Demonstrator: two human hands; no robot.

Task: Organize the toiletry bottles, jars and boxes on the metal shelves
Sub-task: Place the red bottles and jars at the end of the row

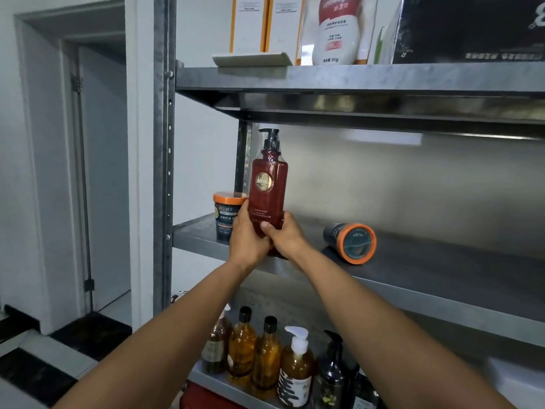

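A tall dark red pump bottle (269, 184) with a black pump and a gold round label stands upright at the left end of the middle metal shelf (442, 278). My left hand (246, 234) and my right hand (287, 236) both grip its lower part. Just left of the bottle stands a dark jar with an orange lid (225, 214). A second orange-lidded jar (351, 242) lies on its side on the same shelf, to the right of my hands.
The top shelf (383, 76) carries white-and-orange boxes (253, 22), a white bottle (337, 31) and a black box (472, 28). The lower shelf holds several amber and dark bottles (268, 355). A doorway (88, 172) is at the left.
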